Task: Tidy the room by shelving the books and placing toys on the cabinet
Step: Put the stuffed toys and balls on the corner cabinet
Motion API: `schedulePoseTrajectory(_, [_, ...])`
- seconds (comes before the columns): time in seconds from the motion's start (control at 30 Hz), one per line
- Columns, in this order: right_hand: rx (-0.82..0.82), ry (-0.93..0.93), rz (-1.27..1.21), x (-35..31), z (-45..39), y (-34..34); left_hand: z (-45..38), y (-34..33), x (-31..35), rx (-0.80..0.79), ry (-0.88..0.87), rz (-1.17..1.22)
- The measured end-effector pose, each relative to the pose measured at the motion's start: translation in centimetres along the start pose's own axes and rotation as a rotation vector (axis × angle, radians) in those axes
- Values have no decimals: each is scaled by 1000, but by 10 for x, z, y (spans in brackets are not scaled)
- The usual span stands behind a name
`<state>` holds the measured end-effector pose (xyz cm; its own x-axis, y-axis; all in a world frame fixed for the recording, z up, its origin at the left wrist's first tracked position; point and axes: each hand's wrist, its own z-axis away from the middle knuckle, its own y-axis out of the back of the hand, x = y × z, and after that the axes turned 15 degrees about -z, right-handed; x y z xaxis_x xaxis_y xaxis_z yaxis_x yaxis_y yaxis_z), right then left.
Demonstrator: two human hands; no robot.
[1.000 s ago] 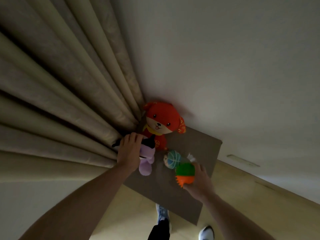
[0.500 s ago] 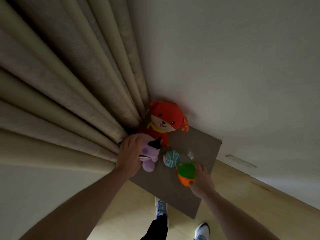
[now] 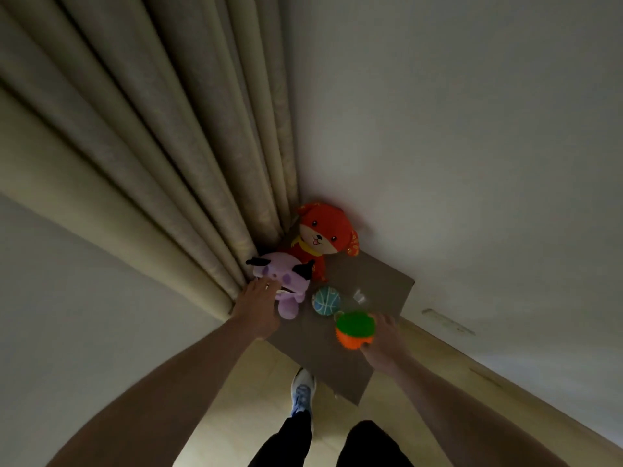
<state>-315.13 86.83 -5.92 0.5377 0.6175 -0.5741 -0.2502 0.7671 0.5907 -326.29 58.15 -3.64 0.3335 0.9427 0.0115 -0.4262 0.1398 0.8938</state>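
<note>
A purple plush toy sits on the grey-brown cabinet top against the curtain. My left hand lies beside it, fingers fairly straight, tips touching its side. A red plush dog leans in the corner behind it. A small teal ball rests mid-cabinet. My right hand grips a spiky green and orange ball near the cabinet's right front, thumb beneath it.
Beige curtain folds hang left of the cabinet, and a plain wall stands behind it. A small clear object lies by the teal ball. Wooden floor and my shoe show below the cabinet's front edge.
My left hand has drawn back off the purple plush, whose head now shows. The right hand and spiky ball have stayed near the cabinet's right front.
</note>
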Motion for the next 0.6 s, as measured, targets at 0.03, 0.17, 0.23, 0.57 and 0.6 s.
schedulePoseTrajectory(0.03, [-7,21,25,-1,5,6,7,4,2,-18,6,22])
schedulePoseTrajectory(0.17, [-69,87,122,-5,35,33,52,29,23,-25,44,89])
schedulePoseTrajectory(0.23, [-73,83,118,0,42,40,63,27,30,5,65,119])
schedulePoseTrajectory(0.57, [-224,302,188,10,72,93,170,22,122,61,395,175])
schedulePoseTrajectory(0.6, [-253,327,189,15,77,95,188,17,134,62,439,186])
